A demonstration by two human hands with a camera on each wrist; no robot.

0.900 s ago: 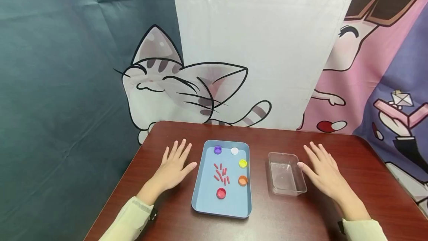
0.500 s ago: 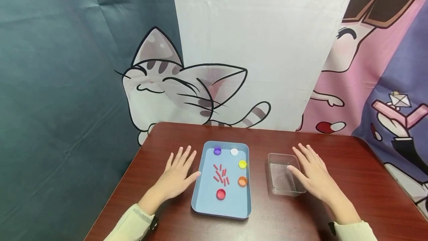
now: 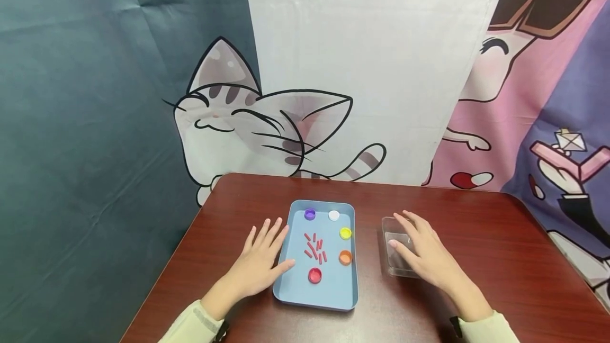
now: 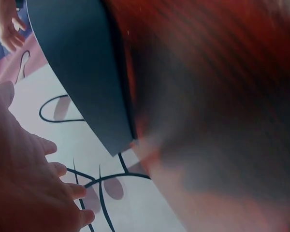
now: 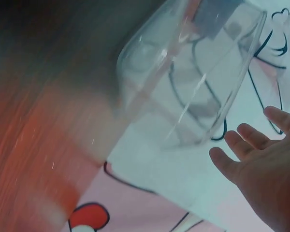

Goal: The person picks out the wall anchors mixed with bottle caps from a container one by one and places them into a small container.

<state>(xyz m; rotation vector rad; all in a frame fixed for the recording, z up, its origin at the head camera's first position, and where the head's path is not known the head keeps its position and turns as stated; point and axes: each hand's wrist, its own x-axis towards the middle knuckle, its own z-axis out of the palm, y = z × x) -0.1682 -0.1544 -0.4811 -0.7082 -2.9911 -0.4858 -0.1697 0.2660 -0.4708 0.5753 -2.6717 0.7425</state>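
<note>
My left hand (image 3: pixel 254 266) has its fingers spread at the left rim of a blue tray (image 3: pixel 295 290); whether it touches the rim I cannot tell. In the tray lie several short red sticks (image 3: pixel 312 249) and small round lids: purple (image 3: pixel 310 214), white (image 3: pixel 334 215), yellow (image 3: pixel 345 233), orange (image 3: pixel 345 257) and red (image 3: pixel 315 275). Over the right part of a clear plastic box (image 3: pixel 392 266) is my right hand (image 3: pixel 431 255), fingers extended and holding nothing. The right wrist view shows the box (image 5: pixel 183 96) beside the fingers, apart from them.
Both containers stand on a dark red wooden table (image 3: pixel 371 306). A printed curtain with a cartoon cat (image 3: pixel 248 136) hangs behind its far edge. Bare tabletop separates the tray from the box.
The left hand has moved right, up to the tray's left side. My right hand has moved left from beside the clear box to over it. Tray and box look unmoved.
</note>
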